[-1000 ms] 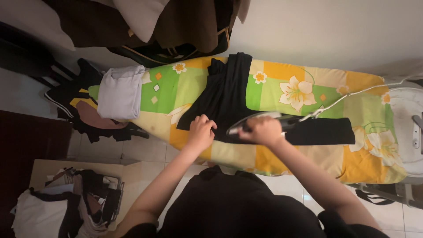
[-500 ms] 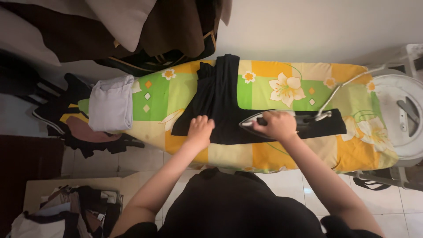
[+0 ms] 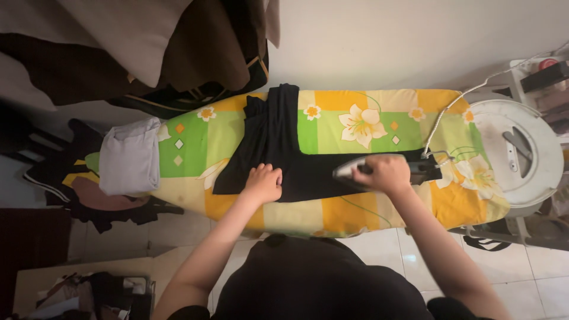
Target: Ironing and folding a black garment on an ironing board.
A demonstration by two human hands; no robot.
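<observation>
A black garment point(image 3: 278, 142) lies across an ironing board point(image 3: 355, 207) with a green, yellow and orange flowered cover. My left hand point(image 3: 262, 183) presses flat on the garment near the board's front edge, fingers curled. My right hand point(image 3: 388, 173) grips the handle of a silver clothes iron point(image 3: 355, 168), which rests on the garment's right part, its tip pointing left. The iron's white cord point(image 3: 456, 106) runs up to the right.
A folded pale grey cloth point(image 3: 127, 157) sits on the board's left end. A round white iron rest point(image 3: 521, 148) is at the right end. Dark clothes hang at the top left, and a pile of clothing point(image 3: 89, 293) lies on the floor at lower left.
My right hand has slid the iron to the right along the garment. My left hand stays pressed on the cloth. The view has shifted, so the board sits further left.
</observation>
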